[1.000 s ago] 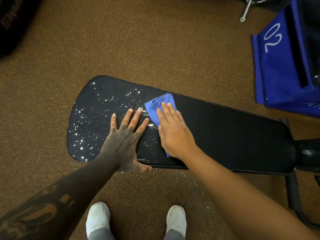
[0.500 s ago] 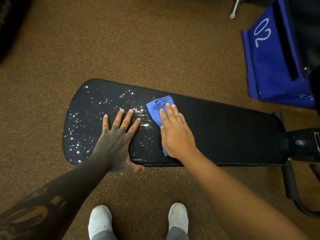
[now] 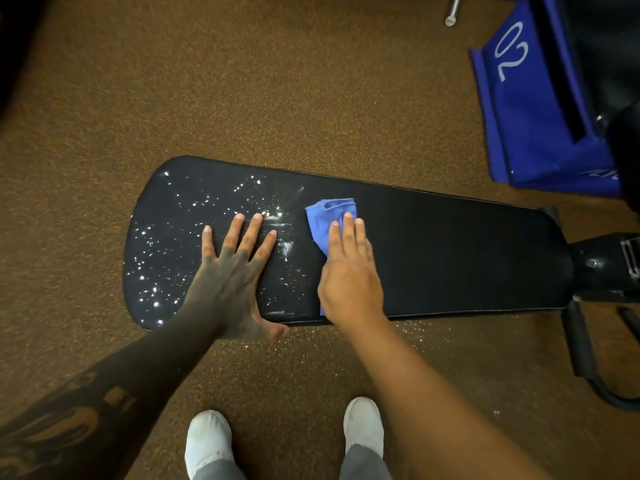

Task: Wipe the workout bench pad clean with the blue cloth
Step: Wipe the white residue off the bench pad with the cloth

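A long black bench pad lies across the view, its wide left end speckled with white droplets. My left hand rests flat on the pad with fingers spread, thumb over the near edge. My right hand presses flat on a folded blue cloth near the pad's middle; most of the cloth is hidden under the palm and its far corner sticks out past my fingertips. The pad to the right of the cloth looks dry and dark.
A blue box marked "02" stands at the upper right. The bench's black frame and legs run off the right edge. My white shoes stand on the brown speckled floor below the pad.
My right hand and the cloth slid slightly right along the pad, widening the gap from my left hand. Smeared streaks show where the cloth was. The left hand stays planted.
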The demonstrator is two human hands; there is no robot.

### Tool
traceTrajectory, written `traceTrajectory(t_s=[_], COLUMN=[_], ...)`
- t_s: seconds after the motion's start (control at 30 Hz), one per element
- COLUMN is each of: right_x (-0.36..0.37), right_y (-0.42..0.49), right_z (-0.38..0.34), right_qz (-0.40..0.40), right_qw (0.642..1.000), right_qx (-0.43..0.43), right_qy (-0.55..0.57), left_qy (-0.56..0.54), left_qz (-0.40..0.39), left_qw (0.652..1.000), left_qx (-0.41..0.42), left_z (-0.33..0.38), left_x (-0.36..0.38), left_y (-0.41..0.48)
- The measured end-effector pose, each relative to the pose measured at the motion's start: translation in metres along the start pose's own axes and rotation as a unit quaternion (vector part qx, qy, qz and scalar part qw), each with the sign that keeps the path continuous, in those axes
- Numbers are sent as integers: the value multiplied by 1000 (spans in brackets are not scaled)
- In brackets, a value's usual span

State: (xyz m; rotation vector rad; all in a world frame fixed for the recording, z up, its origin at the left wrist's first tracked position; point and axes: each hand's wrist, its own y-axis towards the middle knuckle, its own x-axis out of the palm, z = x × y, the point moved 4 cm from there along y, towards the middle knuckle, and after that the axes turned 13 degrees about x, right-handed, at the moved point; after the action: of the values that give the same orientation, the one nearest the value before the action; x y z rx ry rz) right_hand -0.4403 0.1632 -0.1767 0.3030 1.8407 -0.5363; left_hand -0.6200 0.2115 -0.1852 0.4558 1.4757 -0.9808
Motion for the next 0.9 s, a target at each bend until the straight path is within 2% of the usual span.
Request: traceTrajectory(t_s=[0.07, 0.2, 0.4, 0.47, 0.53, 0.6, 0.77, 0.9], right_x=[7, 14, -2, 7, 16, 13, -3, 5], right_y=[-18, -45, -18, -35, -55, -53, -28, -40], right_z=[-14, -14, 23, 5, -8, 1, 34, 9], right_qz=[4, -12, 21, 25, 18, 22, 51, 2], right_qw=[1000, 995, 999, 999, 998, 996, 997, 1000], right_qx=[-2, -93, 38, 16, -55, -85, 56, -10], right_qy=[10, -15, 9, 17, -4, -17, 8, -1], left_qy=[1, -3, 7, 9, 9, 7, 10, 11], left_qz=[0, 4, 8, 7, 6, 8, 8, 7], left_qw=[1000, 1000, 1000, 1000, 1000, 1000, 1000, 1000], left_qx=[-2, 0, -1, -1, -1, 2, 3, 2], left_z=[0, 0, 1, 1, 0, 0, 0, 0], left_x=[1, 1, 1, 2, 2, 1, 1, 2], left_y=[1, 0, 0, 0, 0, 0, 1, 0])
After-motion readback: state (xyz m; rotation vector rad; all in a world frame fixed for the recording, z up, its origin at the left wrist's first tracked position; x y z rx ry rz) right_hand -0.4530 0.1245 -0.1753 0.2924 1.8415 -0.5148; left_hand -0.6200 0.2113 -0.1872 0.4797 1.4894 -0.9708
